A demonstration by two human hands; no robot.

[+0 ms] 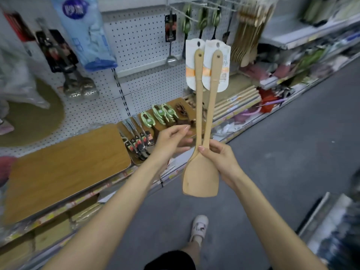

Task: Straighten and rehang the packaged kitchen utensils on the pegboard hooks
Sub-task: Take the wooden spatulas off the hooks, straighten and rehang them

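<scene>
Wooden spatulas (pixel 200 178), two in number, are held upright in the aisle. The blades are down and overlapping, and the handles spread apart towards the top. Each carries a white card label at its upper end, and both card labels (pixel 224 75) show a hang-hole. The pair is off the display, in front of the pegboard (pixel 140 45) and below the wire hooks (pixel 183 13).

Right hand (pixel 220 158): the grip is closed round both necks just above the blades, with the thumb across the front, and it carries the full load. Left hand (pixel 173 137): the fingers are straight and hold nothing. It lies just beside the left handle; contact with it cannot be confirmed.

Surroundings: a bundle of wooden utensils (pixel 249 36) hangs at upper right, green-carded utensils (pixel 202 18) and a ladle (pixel 171 45) hang on neighbouring hooks, and a cutting board (pixel 68 166) lies on the shelf (pixel 87 193) below.

Assessment: the step in hand appears to be straightening, with the pair gathered and squared before rehanging. Neither spatula is yet on a hook.

Next move, as judged: bring the two hang-holes into line, most likely with the free left hand steadying the cards. Then raise the pair and thread both holes over one hook tip. With the handles splayed, the holes sit apart, so one card could miss the hook.
</scene>
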